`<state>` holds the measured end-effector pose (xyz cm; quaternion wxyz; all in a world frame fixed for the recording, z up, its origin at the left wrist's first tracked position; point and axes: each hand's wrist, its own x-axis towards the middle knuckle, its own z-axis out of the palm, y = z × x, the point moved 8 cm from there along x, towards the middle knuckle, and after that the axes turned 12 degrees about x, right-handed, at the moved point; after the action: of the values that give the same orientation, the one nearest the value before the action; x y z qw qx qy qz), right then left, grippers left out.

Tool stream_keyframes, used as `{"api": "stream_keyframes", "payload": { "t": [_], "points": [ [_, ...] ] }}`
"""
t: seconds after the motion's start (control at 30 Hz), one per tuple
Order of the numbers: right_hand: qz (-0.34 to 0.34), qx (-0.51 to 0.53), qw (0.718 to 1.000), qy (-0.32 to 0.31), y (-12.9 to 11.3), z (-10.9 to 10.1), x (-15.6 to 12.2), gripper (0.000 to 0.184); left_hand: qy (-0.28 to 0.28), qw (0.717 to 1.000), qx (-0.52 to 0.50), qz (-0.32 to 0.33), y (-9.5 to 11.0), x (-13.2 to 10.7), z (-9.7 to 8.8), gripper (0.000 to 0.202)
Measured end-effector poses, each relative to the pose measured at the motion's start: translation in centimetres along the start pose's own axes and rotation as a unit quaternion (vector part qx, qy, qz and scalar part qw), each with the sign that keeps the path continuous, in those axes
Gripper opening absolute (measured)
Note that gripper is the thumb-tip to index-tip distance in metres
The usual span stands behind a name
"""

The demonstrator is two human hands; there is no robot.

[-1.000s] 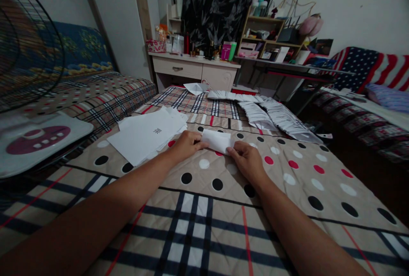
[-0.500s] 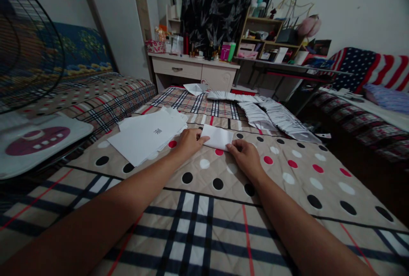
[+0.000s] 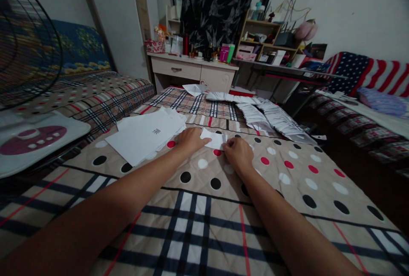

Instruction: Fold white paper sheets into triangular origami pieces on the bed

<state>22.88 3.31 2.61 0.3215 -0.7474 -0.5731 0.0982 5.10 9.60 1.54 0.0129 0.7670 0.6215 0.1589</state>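
Note:
A small folded sheet of white paper [image 3: 214, 139] lies between my hands on the patterned bedspread [image 3: 204, 208]. My left hand [image 3: 192, 139] pinches its left end, thumb on top. At the right end, the fingers of my right hand [image 3: 238, 152] are closed on the paper's edge. Left of my left hand lies a loose stack of white paper sheets [image 3: 140, 133], the top one bearing a dark printed character. Farther off, to the right, are rows of folded white papers [image 3: 277, 118] packed closely together.
One more white paper [image 3: 194, 90] lies near the bed's far edge. Beyond stands a white dresser [image 3: 179, 69] crowded with bottles. A fan [image 3: 28, 41] and a white tray-like surface [image 3: 41, 139] are at the left. A shelf [image 3: 265, 37] stands at the back right.
The paper between my hands looks narrower from front to back than before. My right hand has moved slightly left and its fingers have curled in more. The view has shifted slightly.

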Motion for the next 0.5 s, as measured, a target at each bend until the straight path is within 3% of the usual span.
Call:
{"api": "stream_keyframes", "payload": {
  "t": [0.07,0.2,0.33,0.5],
  "points": [
    [0.011,0.022,1.0,0.012,0.2,-0.2,-0.1,0.019,0.005,1.0,-0.016,0.004,0.2,0.1,-0.1,0.036],
    [0.014,0.066,0.997,0.041,0.8,-0.4,-0.2,0.018,0.066,0.995,-0.058,0.036,0.4,-0.2,-0.7,0.033],
    [0.022,0.145,0.987,0.059,1.8,-0.3,0.1,0.018,0.09,0.983,-0.152,0.045,-0.3,0.1,-0.4,0.039],
    [0.022,0.346,0.937,0.045,2.7,0.4,0.5,0.019,0.031,0.92,-0.388,0.031,-0.8,0.3,0.3,0.03]
  ]
}}
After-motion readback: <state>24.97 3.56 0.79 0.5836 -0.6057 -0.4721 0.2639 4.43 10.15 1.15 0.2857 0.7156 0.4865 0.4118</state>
